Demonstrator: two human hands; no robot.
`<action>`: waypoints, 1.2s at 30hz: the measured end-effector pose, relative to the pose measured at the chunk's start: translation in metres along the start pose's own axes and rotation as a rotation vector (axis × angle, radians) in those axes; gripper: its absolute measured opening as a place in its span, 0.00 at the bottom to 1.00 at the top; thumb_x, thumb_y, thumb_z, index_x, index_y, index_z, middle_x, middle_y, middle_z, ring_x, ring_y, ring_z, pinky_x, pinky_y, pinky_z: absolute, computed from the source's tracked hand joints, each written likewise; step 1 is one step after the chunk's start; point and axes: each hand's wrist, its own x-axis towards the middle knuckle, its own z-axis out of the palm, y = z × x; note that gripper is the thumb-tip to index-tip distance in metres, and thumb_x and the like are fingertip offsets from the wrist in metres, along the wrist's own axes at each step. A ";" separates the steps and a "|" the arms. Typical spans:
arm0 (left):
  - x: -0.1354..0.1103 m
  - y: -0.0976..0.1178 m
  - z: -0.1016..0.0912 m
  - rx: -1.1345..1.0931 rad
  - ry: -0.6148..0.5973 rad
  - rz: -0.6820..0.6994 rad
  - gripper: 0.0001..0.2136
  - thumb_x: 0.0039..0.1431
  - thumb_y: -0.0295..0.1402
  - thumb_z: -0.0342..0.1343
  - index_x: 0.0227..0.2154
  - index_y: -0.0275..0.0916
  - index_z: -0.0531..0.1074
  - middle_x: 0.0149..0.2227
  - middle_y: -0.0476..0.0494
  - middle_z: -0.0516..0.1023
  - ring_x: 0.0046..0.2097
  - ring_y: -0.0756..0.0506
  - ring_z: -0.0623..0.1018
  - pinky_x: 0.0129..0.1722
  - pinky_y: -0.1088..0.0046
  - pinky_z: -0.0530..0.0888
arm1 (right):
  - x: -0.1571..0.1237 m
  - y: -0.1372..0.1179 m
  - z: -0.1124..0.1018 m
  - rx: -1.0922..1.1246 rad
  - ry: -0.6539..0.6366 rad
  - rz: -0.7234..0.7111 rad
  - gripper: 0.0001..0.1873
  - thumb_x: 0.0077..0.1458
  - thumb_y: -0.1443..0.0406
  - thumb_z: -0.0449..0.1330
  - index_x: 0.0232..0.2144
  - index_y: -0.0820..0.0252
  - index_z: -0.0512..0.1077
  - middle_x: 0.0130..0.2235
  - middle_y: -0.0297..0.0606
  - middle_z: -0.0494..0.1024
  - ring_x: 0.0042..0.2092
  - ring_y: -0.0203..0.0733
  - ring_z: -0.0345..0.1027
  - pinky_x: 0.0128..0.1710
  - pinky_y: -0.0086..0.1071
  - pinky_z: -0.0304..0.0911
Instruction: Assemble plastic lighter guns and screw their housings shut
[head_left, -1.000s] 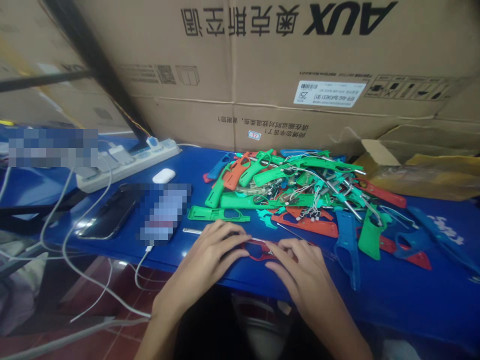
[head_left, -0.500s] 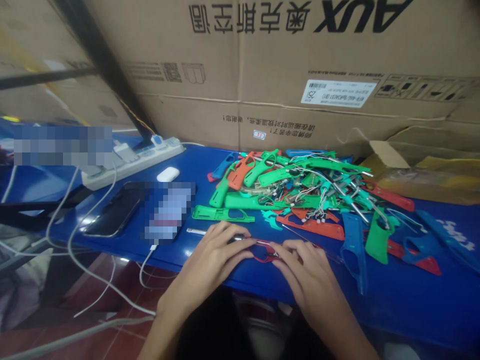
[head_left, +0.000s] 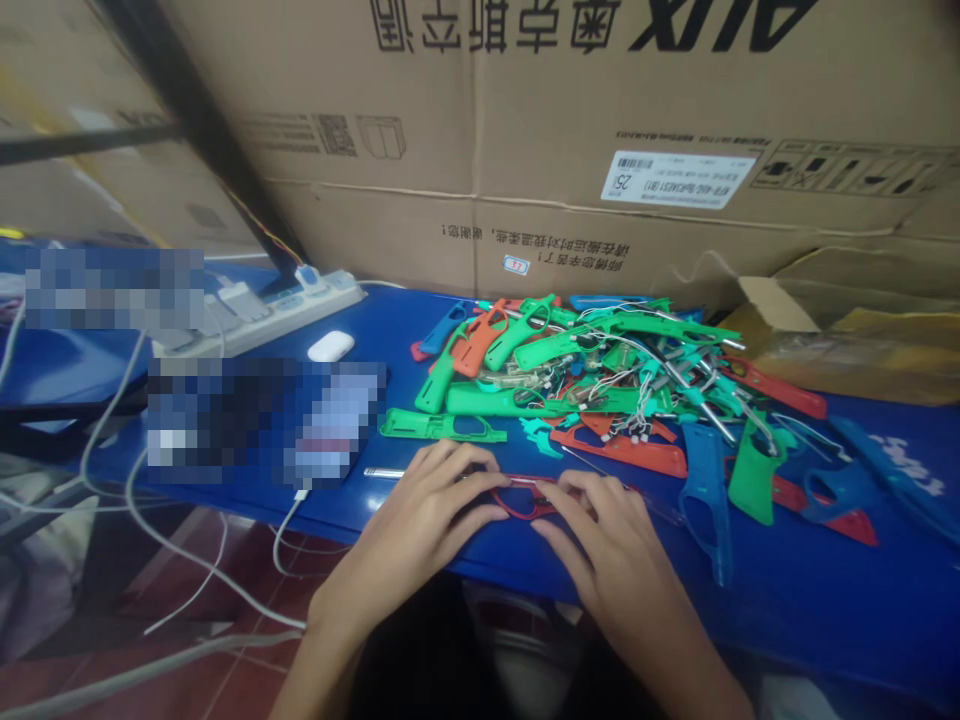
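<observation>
Both hands rest on a red plastic handle part (head_left: 525, 498) lying at the front edge of the blue table (head_left: 787, 590). My left hand (head_left: 431, 510) presses its curled fingers on the part's left end, where a thin metal rod (head_left: 382, 472) sticks out leftward. My right hand (head_left: 607, 535) pinches the part's right end with its fingers bent. Just behind lies a heap of green, red, orange and blue plastic handle parts (head_left: 600, 380) tangled with wire springs.
A white power strip (head_left: 285, 310) with cables, a white earbud case (head_left: 331, 346) and blurred devices sit at the left. A large cardboard box (head_left: 570, 150) stands behind the table. Loose blue and green handles (head_left: 705, 490) lie to the right.
Both hands stay on the red part with only slight finger shifts. The view has shifted a little.
</observation>
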 end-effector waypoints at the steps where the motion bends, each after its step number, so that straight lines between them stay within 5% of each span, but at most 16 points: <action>1: 0.001 0.000 0.000 0.001 -0.005 -0.003 0.11 0.72 0.37 0.54 0.53 0.46 0.74 0.54 0.46 0.74 0.54 0.42 0.71 0.55 0.61 0.67 | 0.000 0.000 0.000 0.003 -0.003 0.003 0.21 0.74 0.55 0.45 0.53 0.56 0.74 0.47 0.44 0.77 0.46 0.49 0.71 0.44 0.42 0.61; 36: -0.001 0.001 0.001 0.095 0.017 0.055 0.19 0.72 0.34 0.54 0.63 0.53 0.70 0.54 0.43 0.74 0.53 0.40 0.71 0.53 0.58 0.69 | 0.000 -0.003 -0.001 -0.107 0.070 -0.051 0.20 0.73 0.63 0.47 0.52 0.59 0.77 0.47 0.47 0.79 0.47 0.50 0.71 0.43 0.42 0.62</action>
